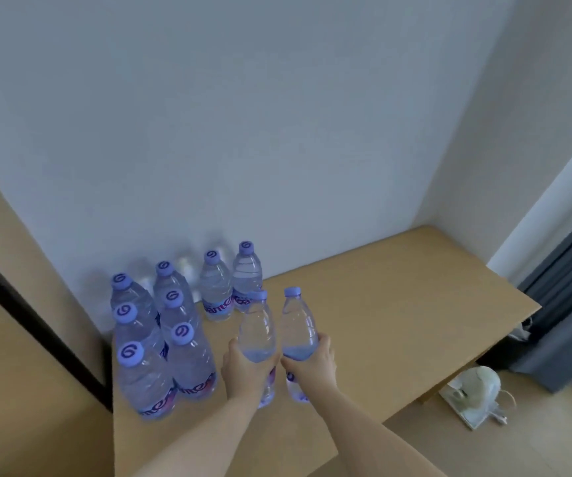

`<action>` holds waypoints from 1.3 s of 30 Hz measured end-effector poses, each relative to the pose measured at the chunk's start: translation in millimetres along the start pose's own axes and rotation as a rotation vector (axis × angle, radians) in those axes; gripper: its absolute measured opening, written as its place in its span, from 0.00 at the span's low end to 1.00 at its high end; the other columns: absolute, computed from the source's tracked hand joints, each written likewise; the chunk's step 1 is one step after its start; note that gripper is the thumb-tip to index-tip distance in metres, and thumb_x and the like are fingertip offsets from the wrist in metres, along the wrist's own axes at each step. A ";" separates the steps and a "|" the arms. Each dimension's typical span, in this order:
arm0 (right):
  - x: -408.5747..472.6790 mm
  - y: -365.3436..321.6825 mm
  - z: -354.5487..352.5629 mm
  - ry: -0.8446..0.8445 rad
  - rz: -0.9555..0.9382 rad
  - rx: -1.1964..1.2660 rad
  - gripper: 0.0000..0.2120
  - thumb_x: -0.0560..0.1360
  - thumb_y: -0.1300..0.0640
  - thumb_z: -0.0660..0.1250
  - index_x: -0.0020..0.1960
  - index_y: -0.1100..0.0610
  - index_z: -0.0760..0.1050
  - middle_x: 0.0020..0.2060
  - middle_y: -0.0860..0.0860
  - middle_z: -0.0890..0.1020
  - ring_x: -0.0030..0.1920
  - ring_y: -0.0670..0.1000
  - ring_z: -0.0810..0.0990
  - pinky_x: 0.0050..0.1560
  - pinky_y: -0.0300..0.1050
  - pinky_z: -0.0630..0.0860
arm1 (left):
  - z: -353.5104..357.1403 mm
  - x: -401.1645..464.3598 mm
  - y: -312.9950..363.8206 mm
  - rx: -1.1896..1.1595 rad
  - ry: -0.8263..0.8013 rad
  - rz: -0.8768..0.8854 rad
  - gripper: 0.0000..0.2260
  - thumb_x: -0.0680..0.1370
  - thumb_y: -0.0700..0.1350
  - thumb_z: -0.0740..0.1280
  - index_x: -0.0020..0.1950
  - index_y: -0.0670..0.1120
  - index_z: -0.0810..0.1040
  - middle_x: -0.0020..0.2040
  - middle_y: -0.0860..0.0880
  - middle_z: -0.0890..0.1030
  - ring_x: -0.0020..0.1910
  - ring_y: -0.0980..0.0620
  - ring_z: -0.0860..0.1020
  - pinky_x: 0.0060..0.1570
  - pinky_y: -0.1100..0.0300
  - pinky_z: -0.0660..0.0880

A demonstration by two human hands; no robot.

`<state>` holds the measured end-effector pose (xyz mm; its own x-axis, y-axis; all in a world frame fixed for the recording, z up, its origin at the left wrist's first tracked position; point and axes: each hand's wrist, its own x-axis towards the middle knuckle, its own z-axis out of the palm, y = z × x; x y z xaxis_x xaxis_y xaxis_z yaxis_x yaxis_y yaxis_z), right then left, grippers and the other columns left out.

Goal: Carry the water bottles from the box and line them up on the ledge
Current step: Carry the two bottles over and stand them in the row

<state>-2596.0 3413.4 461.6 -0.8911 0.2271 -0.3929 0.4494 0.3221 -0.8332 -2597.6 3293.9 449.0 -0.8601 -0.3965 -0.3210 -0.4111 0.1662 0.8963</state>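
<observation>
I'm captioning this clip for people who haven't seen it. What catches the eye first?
Two hands, the left hand and right hand, each grip a water bottle above the wooden ledge. To their left, a cluster of purple-capped bottles stands against the white wall.

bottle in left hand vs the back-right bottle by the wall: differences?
The left-hand bottle is gripped by the left hand; the back-right bottle stands free on the ledge. The left-hand bottle leans away toward the wall; the back-right bottle stands upright. The first is mid-ledge, the second against the wall. Both are clear with purple caps and labels.
</observation>
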 end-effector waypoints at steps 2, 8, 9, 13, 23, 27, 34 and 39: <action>13.2 -8.5 6.7 0.000 -0.007 0.017 0.25 0.63 0.56 0.73 0.56 0.55 0.65 0.53 0.55 0.74 0.54 0.60 0.78 0.55 0.58 0.78 | 2.6 14.6 4.5 -0.001 -0.054 -0.012 0.24 0.56 0.52 0.69 0.42 0.36 0.71 0.39 0.34 0.79 0.41 0.30 0.80 0.34 0.43 0.75; 42.8 -20.6 16.4 -0.004 -0.012 -0.137 0.22 0.64 0.55 0.66 0.56 0.49 0.66 0.49 0.47 0.78 0.57 0.53 0.68 0.58 0.51 0.72 | 5.3 45.2 5.6 0.027 -0.039 -0.120 0.16 0.59 0.49 0.64 0.38 0.37 0.71 0.34 0.33 0.76 0.40 0.29 0.79 0.32 0.52 0.71; 46.8 -22.9 17.4 -0.002 -0.021 -0.148 0.23 0.64 0.54 0.68 0.57 0.46 0.65 0.48 0.45 0.76 0.57 0.51 0.67 0.59 0.51 0.72 | 3.7 48.0 7.4 0.018 0.030 -0.076 0.13 0.60 0.49 0.66 0.35 0.40 0.71 0.28 0.41 0.77 0.33 0.37 0.80 0.29 0.56 0.70; 61.1 -33.0 24.2 -0.073 -0.065 -0.097 0.17 0.62 0.56 0.67 0.50 0.50 0.70 0.38 0.47 0.79 0.49 0.53 0.74 0.42 0.45 0.78 | 0.3 52.7 6.9 -0.092 0.154 0.010 0.12 0.64 0.41 0.73 0.36 0.51 0.71 0.30 0.56 0.77 0.31 0.52 0.75 0.39 0.48 0.79; 80.1 -45.1 34.9 -0.291 -0.235 -0.076 0.24 0.56 0.59 0.72 0.51 0.56 0.70 0.48 0.57 0.78 0.46 0.60 0.80 0.44 0.56 0.81 | 3.5 64.3 14.6 -0.286 0.272 0.067 0.08 0.66 0.39 0.70 0.31 0.49 0.72 0.29 0.40 0.69 0.30 0.41 0.69 0.34 0.45 0.69; 91.4 -43.9 36.9 -0.320 -0.274 -0.109 0.22 0.57 0.59 0.74 0.49 0.56 0.72 0.44 0.55 0.81 0.42 0.56 0.79 0.44 0.52 0.78 | 5.5 62.1 12.8 -0.180 0.308 -0.045 0.33 0.70 0.37 0.76 0.61 0.60 0.60 0.56 0.51 0.72 0.53 0.53 0.71 0.55 0.60 0.69; 112.8 -44.1 31.0 -0.485 -0.318 -0.132 0.21 0.64 0.65 0.72 0.55 0.67 0.71 0.48 0.62 0.80 0.44 0.58 0.76 0.47 0.56 0.78 | 11.4 67.9 9.3 -0.062 0.353 -0.167 0.33 0.71 0.38 0.75 0.72 0.39 0.64 0.62 0.42 0.77 0.60 0.43 0.77 0.54 0.58 0.72; 120.4 -49.2 30.9 -0.527 -0.319 -0.101 0.17 0.64 0.66 0.71 0.49 0.61 0.70 0.47 0.57 0.75 0.44 0.54 0.69 0.43 0.45 0.71 | 26.1 66.3 16.2 -0.018 0.495 -0.192 0.24 0.71 0.40 0.74 0.64 0.37 0.72 0.55 0.41 0.81 0.55 0.42 0.79 0.54 0.51 0.75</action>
<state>-2727.3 3396.4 443.2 -0.8820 -0.3701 -0.2916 0.1372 0.3904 -0.9104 -2669.1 3293.8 434.2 -0.5227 -0.7978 -0.3006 -0.5382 0.0353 0.8421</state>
